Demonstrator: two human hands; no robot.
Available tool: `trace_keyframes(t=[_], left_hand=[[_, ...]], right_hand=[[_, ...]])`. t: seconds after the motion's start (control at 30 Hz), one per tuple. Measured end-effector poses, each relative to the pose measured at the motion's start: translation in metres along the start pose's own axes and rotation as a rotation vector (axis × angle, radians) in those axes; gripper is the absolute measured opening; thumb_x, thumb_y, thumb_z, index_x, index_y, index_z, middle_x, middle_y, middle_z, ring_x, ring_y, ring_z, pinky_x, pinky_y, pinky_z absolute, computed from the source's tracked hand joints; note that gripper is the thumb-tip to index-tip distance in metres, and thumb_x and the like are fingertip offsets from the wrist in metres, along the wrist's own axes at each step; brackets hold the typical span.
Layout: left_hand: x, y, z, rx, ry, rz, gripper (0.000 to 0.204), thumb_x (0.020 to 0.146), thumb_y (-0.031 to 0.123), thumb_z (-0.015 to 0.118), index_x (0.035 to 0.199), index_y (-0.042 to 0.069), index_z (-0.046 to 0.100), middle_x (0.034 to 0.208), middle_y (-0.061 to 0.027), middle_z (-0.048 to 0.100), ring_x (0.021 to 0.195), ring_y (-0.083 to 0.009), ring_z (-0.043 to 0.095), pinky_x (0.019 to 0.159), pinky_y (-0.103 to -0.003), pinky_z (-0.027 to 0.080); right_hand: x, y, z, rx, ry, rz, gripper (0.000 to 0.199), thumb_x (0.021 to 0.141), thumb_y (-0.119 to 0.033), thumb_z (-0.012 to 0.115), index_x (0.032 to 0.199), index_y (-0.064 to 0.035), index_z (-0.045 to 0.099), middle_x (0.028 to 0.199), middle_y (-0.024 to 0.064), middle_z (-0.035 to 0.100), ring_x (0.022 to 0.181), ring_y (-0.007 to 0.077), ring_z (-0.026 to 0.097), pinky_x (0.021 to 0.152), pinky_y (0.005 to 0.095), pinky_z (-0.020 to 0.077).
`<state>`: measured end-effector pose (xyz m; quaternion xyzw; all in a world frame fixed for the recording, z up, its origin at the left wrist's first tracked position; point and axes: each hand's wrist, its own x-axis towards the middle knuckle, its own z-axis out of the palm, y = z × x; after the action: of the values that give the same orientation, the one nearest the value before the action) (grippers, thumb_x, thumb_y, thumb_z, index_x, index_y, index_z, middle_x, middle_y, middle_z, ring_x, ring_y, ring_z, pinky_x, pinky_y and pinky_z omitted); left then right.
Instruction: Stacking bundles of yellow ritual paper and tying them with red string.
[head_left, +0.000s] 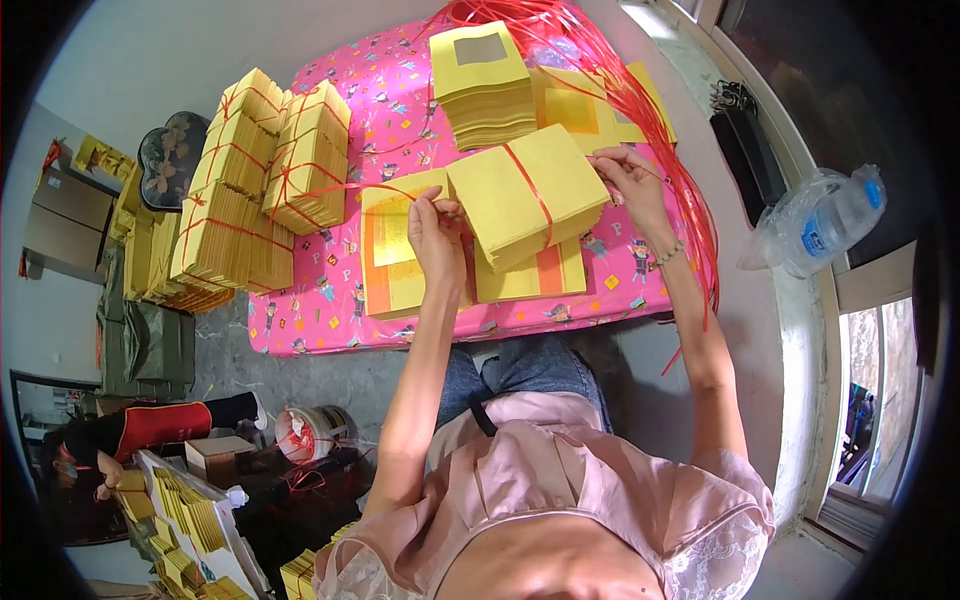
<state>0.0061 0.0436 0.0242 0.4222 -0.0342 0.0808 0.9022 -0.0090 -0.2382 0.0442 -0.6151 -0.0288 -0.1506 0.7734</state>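
Glossy pink tablecloth (385, 100), blocky paper stack (497, 195), left hand (434, 228) pinching ribbon (372, 185), unclear grip in right hand (634, 185)

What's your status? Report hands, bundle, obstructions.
Left hand pinching red strip; right hand beside yellow bundle. Red band around bundle. Another yellow stack close behind.

Tablecloth (395, 105): pink; single white letters scattered among small printed cartoon figures. Bottle (850, 208): clear plastic, blue cap; blue label (819, 238) bearing pale lettering, set aslant, its finer print too small to read.
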Motion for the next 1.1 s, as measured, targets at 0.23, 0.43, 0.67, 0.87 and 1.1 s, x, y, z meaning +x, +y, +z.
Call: trace_keyframes(t=[0.23, 0.43, 0.67, 0.87, 1.1], left_hand=[[0.021, 0.008, -0.015, -0.002, 0.050, -0.006, 0.030, 0.105, 0.030, 0.046, 0.116, 0.004, 0.055, 0.085, -0.0014, 0.062, 0.076, -0.0105, 0.056, 0.072, -0.027, 0.050], [0.024, 0.026, -0.031, 0.219, 0.055, -0.131, 0.029, 0.105, 0.028, 0.044, 0.118, 0.003, 0.055, 0.087, -0.0029, 0.063, 0.079, -0.0129, 0.059, 0.076, -0.028, 0.050], [0.039, 0.074, 0.001, 0.625, -0.066, 0.140, 0.032, 0.105, 0.026, 0.044, 0.107, 0.000, 0.063, 0.079, -0.0031, 0.061, 0.078, -0.0115, 0.059, 0.074, -0.027, 0.047], [0.048, 0.101, 0.069, 1.012, -0.475, 0.098, 0.030, 0.105, 0.020, 0.043, 0.104, 0.000, 0.065, 0.067, -0.0006, 0.055, 0.065, -0.0083, 0.053, 0.063, -0.026, 0.044], [0.035, 0.055, 0.097, 1.339, -0.774, 0.342, 0.020, 0.097, 0.011, 0.048, 0.105, 0.000, 0.062, 0.071, -0.0219, 0.060, 0.068, -0.0373, 0.062, 0.061, -0.047, 0.044]], right_hand=[[-0.005, -0.012, 0.018, -0.118, -0.129, -0.086, 0.013, 0.093, -0.003, 0.064, 0.105, 0.0010, 0.068, 0.095, 0.0067, 0.070, 0.087, 0.0131, 0.067, 0.082, 0.0258, 0.0555], [-0.011, -0.005, 0.011, -0.034, -0.151, 0.046, 0.014, 0.095, -0.007, 0.063, 0.106, 0.0010, 0.067, 0.095, 0.0055, 0.070, 0.089, 0.0112, 0.066, 0.081, 0.0249, 0.0541], [0.005, -0.039, 0.000, -0.196, -0.172, -0.065, 0.015, 0.092, -0.005, 0.065, 0.102, 0.0039, 0.069, 0.093, 0.0049, 0.070, 0.083, 0.0094, 0.065, 0.073, 0.0223, 0.0528], [0.018, -0.083, 0.023, -0.562, -0.261, -0.395, 0.010, 0.087, -0.007, 0.069, 0.096, -0.0024, 0.073, 0.086, 0.0048, 0.068, 0.075, 0.0138, 0.065, 0.066, 0.0279, 0.0505], [0.025, -0.090, 0.058, -0.728, -0.408, -0.606, 0.014, 0.082, -0.003, 0.071, 0.095, -0.0062, 0.074, 0.083, 0.0065, 0.063, 0.077, 0.0190, 0.063, 0.068, 0.0303, 0.0490]])
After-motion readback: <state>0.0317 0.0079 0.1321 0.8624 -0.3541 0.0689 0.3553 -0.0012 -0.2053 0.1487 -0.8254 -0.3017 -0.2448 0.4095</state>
